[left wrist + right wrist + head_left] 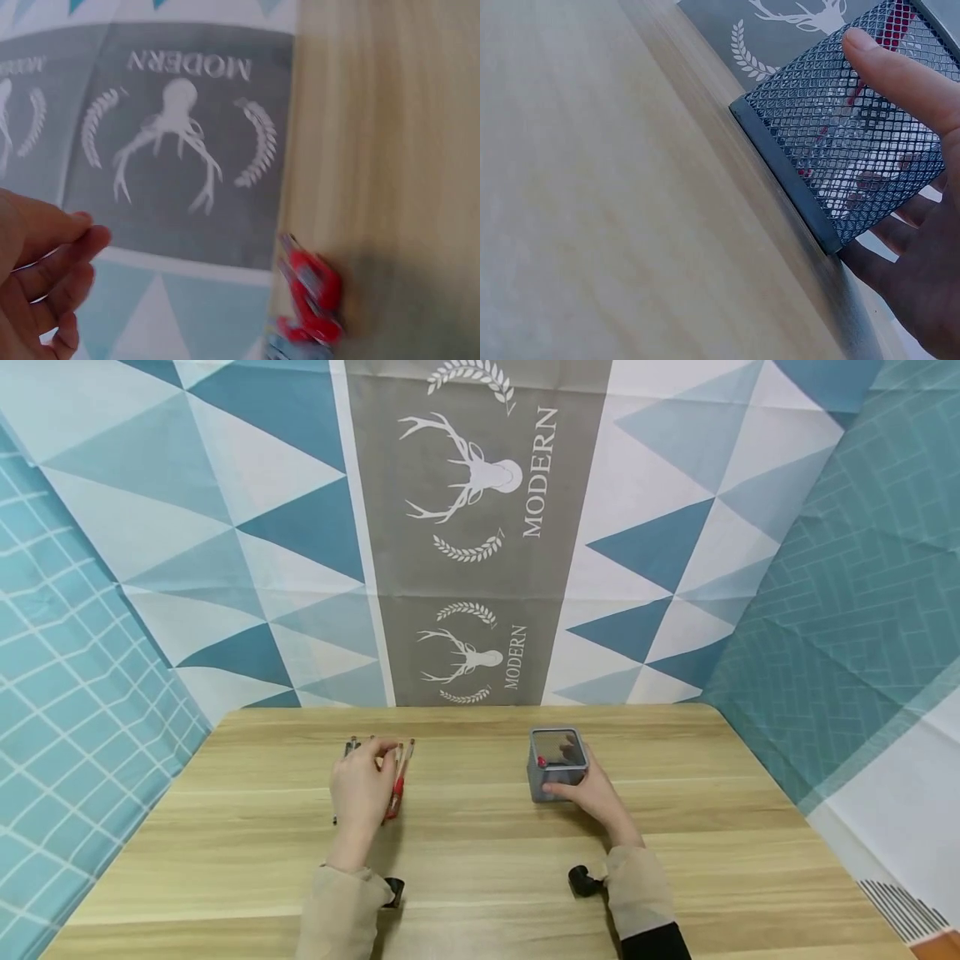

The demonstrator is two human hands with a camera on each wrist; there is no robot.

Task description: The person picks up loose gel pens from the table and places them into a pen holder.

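Note:
On the right side of the table, my right hand (592, 787) holds a grey square mesh pen holder (537, 783), thumb on the near side and fingers around the far side. A red pen (894, 26) stands inside it, seen through the mesh in the right wrist view. Over on the left, my left hand (360, 789) hovers above a group of pens, its fingers loosely bent and thumb near the index fingertip. Nothing shows between those fingertips in the left wrist view. Red pens (397, 793) lie to its right; dark pens (351, 745) are partly hidden behind it.
The wooden table (472, 860) runs back to a patterned cloth backdrop (480, 568) with deer prints. Blue cloth (67, 635) hangs at the left and teal cloth (840, 585) at the right. Small black devices sit by both wrists.

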